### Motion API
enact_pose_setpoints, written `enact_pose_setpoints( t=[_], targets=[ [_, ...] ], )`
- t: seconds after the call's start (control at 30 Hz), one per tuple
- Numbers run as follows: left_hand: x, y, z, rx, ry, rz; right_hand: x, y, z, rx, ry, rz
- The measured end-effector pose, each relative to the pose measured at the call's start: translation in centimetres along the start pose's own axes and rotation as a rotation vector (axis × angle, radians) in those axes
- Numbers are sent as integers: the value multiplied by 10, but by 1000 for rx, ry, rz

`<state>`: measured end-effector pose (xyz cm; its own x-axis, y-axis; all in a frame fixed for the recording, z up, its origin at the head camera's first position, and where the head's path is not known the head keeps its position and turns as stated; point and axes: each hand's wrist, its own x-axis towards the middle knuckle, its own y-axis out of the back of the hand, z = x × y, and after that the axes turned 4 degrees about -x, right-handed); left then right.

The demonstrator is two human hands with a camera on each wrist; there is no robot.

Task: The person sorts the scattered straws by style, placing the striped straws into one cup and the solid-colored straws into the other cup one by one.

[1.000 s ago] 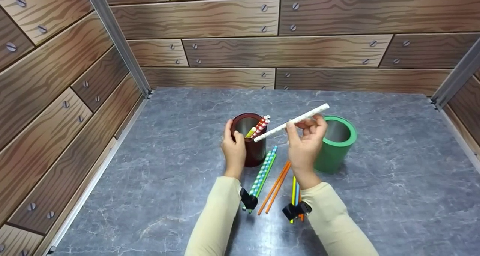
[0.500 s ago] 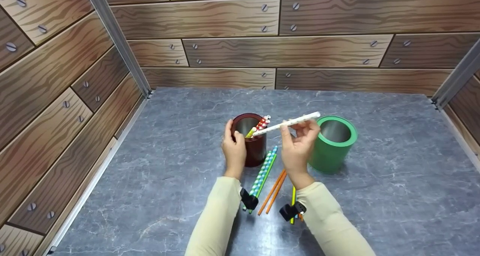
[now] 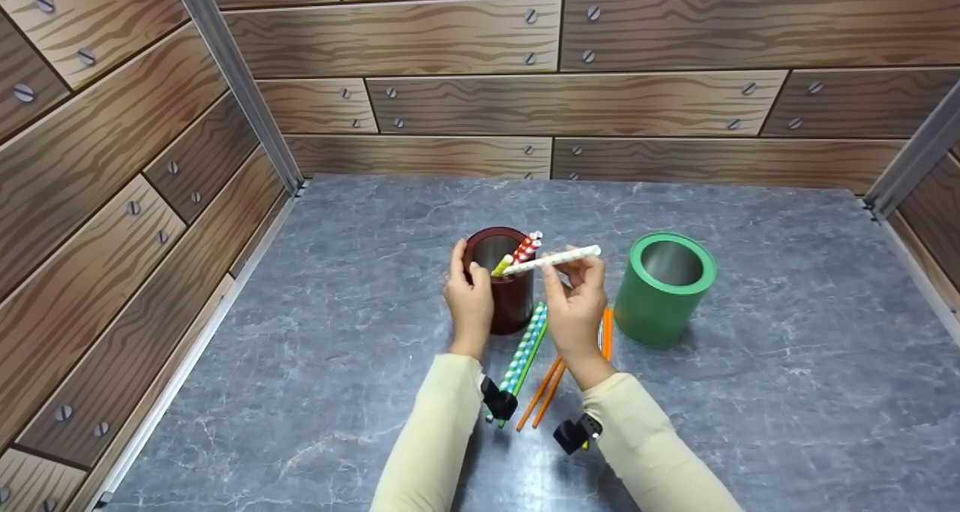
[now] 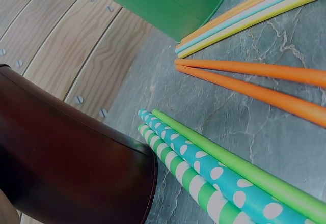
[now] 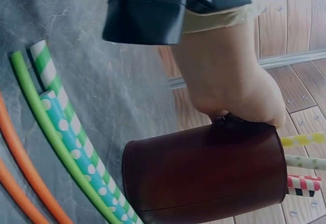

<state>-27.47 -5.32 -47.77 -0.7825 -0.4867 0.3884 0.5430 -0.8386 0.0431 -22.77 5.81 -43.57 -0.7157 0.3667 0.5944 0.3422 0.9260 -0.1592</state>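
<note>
The right hand (image 3: pixel 576 309) had brought a pinched white straw (image 3: pixel 562 257) to the maroon cup (image 3: pixel 513 303) the left hand (image 3: pixel 469 302) gripped; insertion seemed under way.

You face a dark red cup (image 3: pixel 512 305) and a green cup (image 3: pixel 656 313), both plain-sided. The white straw (image 5: pixel 305 162) carries small green stars, the yellow straw (image 5: pixel 303 140) white dots, the red straws (image 3: pixel 526 250) a white pattern. Note the green-and-white striped straw (image 4: pixel 183 172), the turquoise straw (image 4: pixel 206 167) with white polka dots, the plain green straw (image 4: pixel 229 159) and plain orange straws (image 4: pixel 254 69). Your sleeves (image 3: pixel 427 429) are cream; the tabletop (image 3: pixel 337 309) is grey, pale-veined.
</note>
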Motion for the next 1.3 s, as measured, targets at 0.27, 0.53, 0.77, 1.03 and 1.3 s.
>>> enact_pose_setpoints(
  t=[0.27, 0.53, 0.77, 1.03, 1.3],
  targets=[
    [0, 1, 1, -18, 13, -18, -4, 2, 4, -64, 18, -103],
    [1, 1, 0, -10, 2, -11, -5, 3, 6, -81, 23, -88],
    [0, 0, 0, -2, -2, -5, -6, 7, 8, -87, -1, -56],
    [1, 1, 0, -1, 0, -2, -8, 16, 22, -303, -255, -186],
    [0, 1, 1, -15, -1, -16, -17, 25, 47, -652, -615, -491]
  ],
)
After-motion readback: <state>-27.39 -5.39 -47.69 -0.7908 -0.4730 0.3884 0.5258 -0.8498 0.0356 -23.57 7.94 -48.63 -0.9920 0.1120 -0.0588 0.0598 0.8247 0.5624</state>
